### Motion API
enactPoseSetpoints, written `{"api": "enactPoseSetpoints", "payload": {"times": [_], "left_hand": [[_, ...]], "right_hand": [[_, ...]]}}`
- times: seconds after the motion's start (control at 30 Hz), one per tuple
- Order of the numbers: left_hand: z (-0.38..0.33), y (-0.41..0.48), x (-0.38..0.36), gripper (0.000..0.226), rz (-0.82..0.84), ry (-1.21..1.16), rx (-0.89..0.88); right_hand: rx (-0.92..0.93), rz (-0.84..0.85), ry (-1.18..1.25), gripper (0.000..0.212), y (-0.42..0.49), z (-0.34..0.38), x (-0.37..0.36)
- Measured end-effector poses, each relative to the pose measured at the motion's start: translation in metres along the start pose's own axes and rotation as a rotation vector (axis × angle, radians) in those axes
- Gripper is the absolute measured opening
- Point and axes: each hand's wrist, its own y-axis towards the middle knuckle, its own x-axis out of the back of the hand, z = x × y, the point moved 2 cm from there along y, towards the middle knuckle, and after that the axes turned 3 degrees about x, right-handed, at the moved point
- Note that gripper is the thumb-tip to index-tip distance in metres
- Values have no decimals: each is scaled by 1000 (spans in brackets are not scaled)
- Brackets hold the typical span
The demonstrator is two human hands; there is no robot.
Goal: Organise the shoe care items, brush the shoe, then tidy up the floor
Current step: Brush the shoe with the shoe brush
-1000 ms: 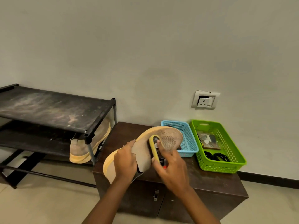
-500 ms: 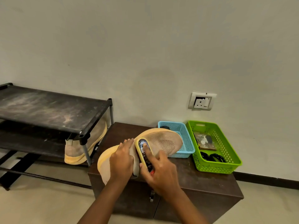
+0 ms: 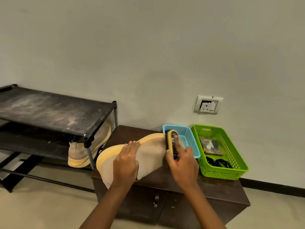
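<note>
A beige shoe with a yellow sole lies on its side on the dark tabletop. Its heel is near the left front corner at 7 o'clock and its toe points toward 2 o'clock, the sole edge turned to the wall. The left hand is laid over the middle of the shoe; its grip is clamped on the upper, with the fingertips reaching the yellow sole rim and the thumb tucked against the near side. The right hand has its grip closed round a yellow-rimmed brush, forefinger stretched along its back. The brush stands on edge against the toe of the shoe, and its bristles are hidden. Just past the toe, at 3 o'clock of the shoe, sits a blue basket, its left rim partly covered by the brush. Touching it on the right is a green basket, which holds a packet toward the wall and black loops toward the front. A socket is on the wall at 12 o'clock of the baskets. At 9 o'clock of the tabletop stands a black rack, and a second shoe leans on its lower shelf beside the corner post.
</note>
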Motion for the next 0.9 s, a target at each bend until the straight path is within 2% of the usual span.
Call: {"api": "enactPoseSetpoints", "payload": {"times": [0.07, 0.1, 0.13, 0.23, 0.3, 0.43, 0.47, 0.63, 0.7, 0.83, 0.9], "left_hand": [[-1, 0, -1, 53, -26, 24, -89], [-2, 0, -2, 46, -35, 42, -135], [-1, 0, -4, 43, -41, 64, -167], [1, -1, -7, 46, -24, 113, -221], [1, -1, -7, 45, -40, 134, -218], [-6, -2, -5, 49, -70, 131, -249], [-7, -3, -6, 48, -73, 133, -270], [-4, -1, -7, 43, -54, 154, -296], [-2, 0, -6, 43, -53, 163, -283], [-2, -2, -4, 40, -45, 147, -305], [-2, -3, -6, 39, -29, 148, -321]], "right_hand": [[-271, -5, -38, 58, 6, -20, 6], [-302, 5, -32, 57, 6, -17, 7], [-254, 31, 4, 56, 4, -6, 7], [52, 147, 200, 56, -11, 40, 1], [95, 156, 223, 55, -8, 48, 2], [-269, 81, 34, 47, 14, 6, 11], [-307, 87, 24, 47, 13, 5, 12], [-99, 174, 164, 44, 2, 53, 6], [-171, 149, 123, 43, 11, 43, 10], [-441, 132, 62, 42, 16, 3, 19], [-400, 151, 90, 42, 12, 16, 16]]}}
